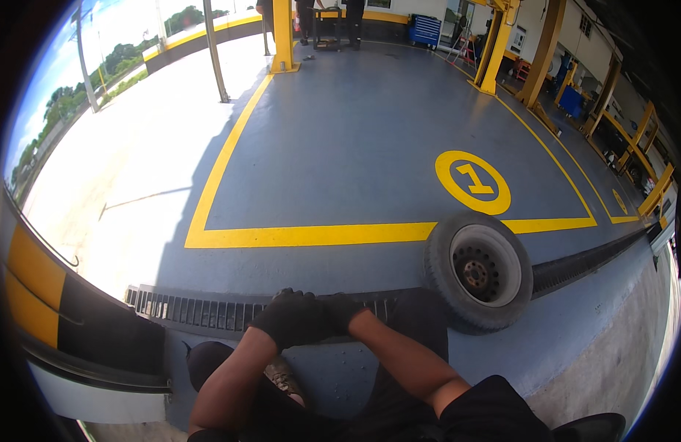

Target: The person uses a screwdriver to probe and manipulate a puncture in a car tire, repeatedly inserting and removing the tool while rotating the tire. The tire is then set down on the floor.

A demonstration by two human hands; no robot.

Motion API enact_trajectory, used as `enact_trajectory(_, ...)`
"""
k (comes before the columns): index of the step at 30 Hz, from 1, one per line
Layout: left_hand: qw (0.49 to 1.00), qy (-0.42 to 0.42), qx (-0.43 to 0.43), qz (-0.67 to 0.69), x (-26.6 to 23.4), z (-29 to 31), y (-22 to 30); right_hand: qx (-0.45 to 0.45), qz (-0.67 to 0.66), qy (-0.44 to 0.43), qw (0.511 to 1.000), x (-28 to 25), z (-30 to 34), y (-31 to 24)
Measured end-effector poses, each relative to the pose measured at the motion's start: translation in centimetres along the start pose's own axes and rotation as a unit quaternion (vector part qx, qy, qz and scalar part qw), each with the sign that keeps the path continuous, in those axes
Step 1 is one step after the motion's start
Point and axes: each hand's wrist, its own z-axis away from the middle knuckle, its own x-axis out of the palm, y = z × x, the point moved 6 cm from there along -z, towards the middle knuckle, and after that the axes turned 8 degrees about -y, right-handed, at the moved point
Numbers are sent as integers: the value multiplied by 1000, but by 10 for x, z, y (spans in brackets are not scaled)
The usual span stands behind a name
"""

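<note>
Both my hands wear black gloves and meet in front of my knees, above the floor drain. My left hand is closed, its knuckles upward. Pressed against it is my right hand, also closed, its fingers partly hidden behind the left. No tool or part shows in either one. Just right of my right knee, a car wheel stands tilted on its tread, touching the drain area. It has a grey, dusty tire and a steel rim with a rusty, dark hub centre facing me.
A slotted drain grate crosses the floor under my hands. Beyond it lies a grey-blue bay outlined by a yellow line. Yellow lift posts rise farther off. People stand near a cart at the back, left of a blue tool chest.
</note>
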Motion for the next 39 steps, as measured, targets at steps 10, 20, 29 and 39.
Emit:
enact_trajectory(10,1000,-8,2,11,-3,-2,2,2,-8,26,1000,16,-10,13)
enact_trajectory(20,998,-57,-20,3,21,-13,-5,-11,-21,50,998,37,-26,24)
enact_trajectory(29,999,-36,-15,0,13,-8,-5,-14,-4,53,999,35,-25,23)
enact_trajectory(39,999,-42,-2,9,15,-5,-8,-6,-26,52,998,21,-14,9)
